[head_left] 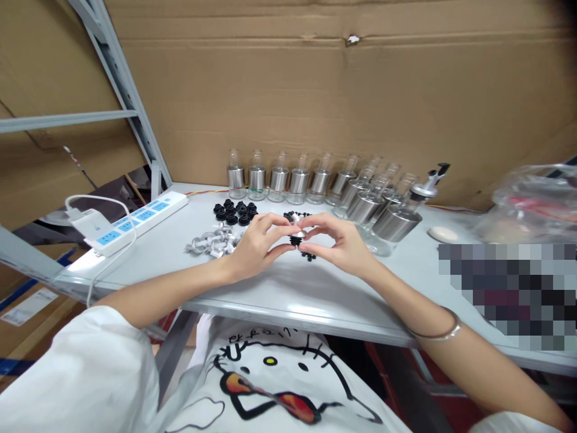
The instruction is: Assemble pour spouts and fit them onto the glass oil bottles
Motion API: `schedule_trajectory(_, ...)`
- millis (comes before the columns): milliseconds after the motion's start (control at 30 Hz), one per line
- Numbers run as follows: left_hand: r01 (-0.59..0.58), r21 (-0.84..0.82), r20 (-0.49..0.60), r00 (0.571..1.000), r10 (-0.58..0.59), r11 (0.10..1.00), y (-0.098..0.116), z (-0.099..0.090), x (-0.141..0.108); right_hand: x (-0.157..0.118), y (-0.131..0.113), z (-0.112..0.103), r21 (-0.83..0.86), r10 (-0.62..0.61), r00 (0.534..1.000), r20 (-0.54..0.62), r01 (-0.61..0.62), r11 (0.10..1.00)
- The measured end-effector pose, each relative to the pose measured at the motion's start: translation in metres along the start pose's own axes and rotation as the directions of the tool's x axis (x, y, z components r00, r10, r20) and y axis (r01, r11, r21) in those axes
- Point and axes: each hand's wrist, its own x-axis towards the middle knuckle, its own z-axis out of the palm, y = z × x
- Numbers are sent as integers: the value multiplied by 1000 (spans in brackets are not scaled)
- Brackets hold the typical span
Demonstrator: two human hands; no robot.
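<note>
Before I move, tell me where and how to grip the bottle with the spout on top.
Grip the bottle by its steel sleeve, probably with the right hand once free, coming from the right: the sleeve is a broad, upright cylinder the fingers could wrap, while other bottles crowd its left. The narrow spout seems a poorer hold.

Clear glass bottles (320,197) gleam mid-frame in brushed silver metal sleeves (299,180), a glossy silver metal-looking disc (300,235) shines just below, the smooth pale-grey tabletop (270,294) throws back glare, and dull, creased brown cardboard (293,90) spreads up top.
</note>
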Motion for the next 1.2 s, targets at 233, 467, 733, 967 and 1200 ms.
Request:
schedule_trajectory(233, 13, -129, -23, 1000, -16, 992, 0, -1, 1, -2, -2, 5, 24, -41, 999, 24, 40, 999)
schedule_trajectory(467, 44, -158, -28, 998, -49, 986, 1, -2, 3, 1, 3, 1, -75, -55, 998, -25, 53, 996)
schedule_trajectory(733, -17, -75, 129, 991, 27, 997, -3, -2, 2, 4, 67, -35, -686, 291, 936, 197, -81, 724)
schedule_trajectory(967, -48, -12, 189, 981, 50, 999, -4, -2, 2, -4, 77, -36, -807, 513, 804, 300, -73, 586)
schedule_trajectory(1200, -57, 44, 181, 982, 48, 997, -6, 0, 0, -3, 77, -41, -812, 567, 789, 238, -159, 562)
